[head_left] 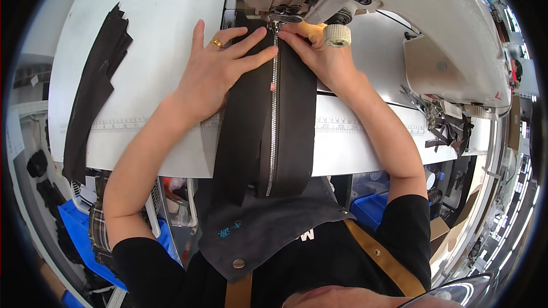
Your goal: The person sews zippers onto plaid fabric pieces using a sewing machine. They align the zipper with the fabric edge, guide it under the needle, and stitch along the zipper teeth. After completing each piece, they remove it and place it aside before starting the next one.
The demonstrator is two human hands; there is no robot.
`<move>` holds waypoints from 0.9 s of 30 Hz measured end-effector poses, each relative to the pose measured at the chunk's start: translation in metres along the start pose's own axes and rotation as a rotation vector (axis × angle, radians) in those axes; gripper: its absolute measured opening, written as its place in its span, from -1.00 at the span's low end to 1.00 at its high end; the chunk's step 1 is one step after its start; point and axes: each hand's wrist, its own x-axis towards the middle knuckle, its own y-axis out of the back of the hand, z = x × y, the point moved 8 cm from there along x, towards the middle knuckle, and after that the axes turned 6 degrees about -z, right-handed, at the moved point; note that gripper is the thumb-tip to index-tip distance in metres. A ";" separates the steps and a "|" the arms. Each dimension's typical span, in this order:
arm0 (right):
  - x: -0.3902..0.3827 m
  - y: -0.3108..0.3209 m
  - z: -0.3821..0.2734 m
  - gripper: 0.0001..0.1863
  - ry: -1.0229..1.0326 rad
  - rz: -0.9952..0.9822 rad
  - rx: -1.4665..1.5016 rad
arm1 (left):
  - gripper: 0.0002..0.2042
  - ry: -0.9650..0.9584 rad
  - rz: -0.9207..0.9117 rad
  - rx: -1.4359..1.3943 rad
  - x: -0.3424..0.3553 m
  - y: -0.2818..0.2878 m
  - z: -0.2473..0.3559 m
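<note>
Beneath the presser foot (pixel 276 26) of a white sewing machine (pixel 434 51) lie long dark fabric strips (pixel 237 148) with a silver metal zipper (pixel 273 114) running lengthwise, a small pink tab partway along it. My left hand (pixel 220 68) is open, fingers spread over the fabric left of the zipper, fingertips at its teeth just below the foot. My right hand (pixel 328 63) pinches the fabric at the right of the foot, thumb beside the zipper; some fingertips are hidden by the machine. The near ends of the strips hang past the table edge over a grey apron (pixel 257 234).
The white table (pixel 142 102) has a printed ruler along its front. A pile of dark cut pieces (pixel 94 91) lies at left, scissors (pixel 416 102) and dark scraps (pixel 451 128) at right. Blue bins (pixel 368 205) sit below the table. The machine arm overhangs the right side.
</note>
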 end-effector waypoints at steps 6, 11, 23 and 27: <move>0.000 0.001 0.000 -0.81 0.016 0.035 -0.006 | -0.52 0.017 -0.009 0.003 -0.001 -0.001 0.000; 0.001 0.005 -0.002 -0.87 0.112 0.145 0.024 | -0.52 0.013 -0.015 0.011 0.000 -0.003 -0.002; -0.021 0.038 -0.043 -0.63 0.433 0.249 -0.187 | -0.55 -0.035 0.087 0.002 0.004 0.001 -0.007; -0.020 0.019 -0.037 -0.53 0.303 0.125 -0.347 | -0.57 -0.041 0.114 0.013 0.003 0.002 -0.006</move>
